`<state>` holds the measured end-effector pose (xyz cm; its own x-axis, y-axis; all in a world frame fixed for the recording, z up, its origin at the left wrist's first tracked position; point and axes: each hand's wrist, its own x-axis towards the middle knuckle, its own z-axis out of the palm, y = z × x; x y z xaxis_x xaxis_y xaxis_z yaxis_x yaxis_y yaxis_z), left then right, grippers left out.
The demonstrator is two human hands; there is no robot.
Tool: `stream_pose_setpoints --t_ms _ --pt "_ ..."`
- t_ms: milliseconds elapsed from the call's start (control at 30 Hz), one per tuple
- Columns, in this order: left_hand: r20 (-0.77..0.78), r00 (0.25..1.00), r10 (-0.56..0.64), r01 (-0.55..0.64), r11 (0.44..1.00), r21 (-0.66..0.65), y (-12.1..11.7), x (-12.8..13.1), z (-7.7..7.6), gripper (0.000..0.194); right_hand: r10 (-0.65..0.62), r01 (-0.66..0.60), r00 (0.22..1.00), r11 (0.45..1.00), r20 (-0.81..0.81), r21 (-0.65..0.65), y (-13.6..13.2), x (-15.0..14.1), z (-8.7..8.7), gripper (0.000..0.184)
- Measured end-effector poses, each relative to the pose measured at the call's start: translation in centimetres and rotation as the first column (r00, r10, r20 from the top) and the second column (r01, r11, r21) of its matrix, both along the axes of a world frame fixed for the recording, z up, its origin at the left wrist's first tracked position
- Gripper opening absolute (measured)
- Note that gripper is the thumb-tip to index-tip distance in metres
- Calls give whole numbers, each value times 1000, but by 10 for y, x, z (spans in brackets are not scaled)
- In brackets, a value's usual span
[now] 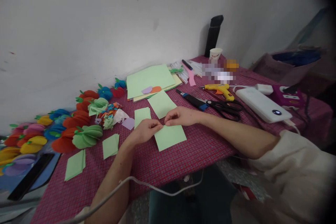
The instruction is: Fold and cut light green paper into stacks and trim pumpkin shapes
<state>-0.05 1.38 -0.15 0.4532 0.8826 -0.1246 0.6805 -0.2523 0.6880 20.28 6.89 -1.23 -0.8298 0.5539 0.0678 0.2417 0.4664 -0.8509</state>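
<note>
A light green sheet of paper lies near the table's front edge. My left hand is closed, pinching the sheet's far edge at its left part. Close beside it, my right hand is closed too, thumb and fingertips pressed together on the same edge. Just beyond my hands lies another green sheet. Left of it is a small stack of green paper, partly behind my left hand. Two more small green stacks lie to the left of my left forearm.
Paper fruits crowd the left, beside paper scraps. Large green sheets lie at the back. On the right are scissors, a blue-black cutter, a yellow glue gun and a white power bank. A white cable crosses in front.
</note>
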Motion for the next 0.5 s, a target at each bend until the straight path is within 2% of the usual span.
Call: stream_pose_setpoints --t_ms 133,300,500 --pt "41 999 5 -5 1000 0 -2 12 -5 25 -13 13 1000 999 11 32 -4 -5 -8 27" --pt "68 998 15 -16 1000 14 -3 18 -3 22 4 -6 999 999 42 36 0 0 -7 28" --pt "92 993 81 -73 994 -81 -3 13 4 26 65 -74 992 994 107 85 2 4 -2 27"
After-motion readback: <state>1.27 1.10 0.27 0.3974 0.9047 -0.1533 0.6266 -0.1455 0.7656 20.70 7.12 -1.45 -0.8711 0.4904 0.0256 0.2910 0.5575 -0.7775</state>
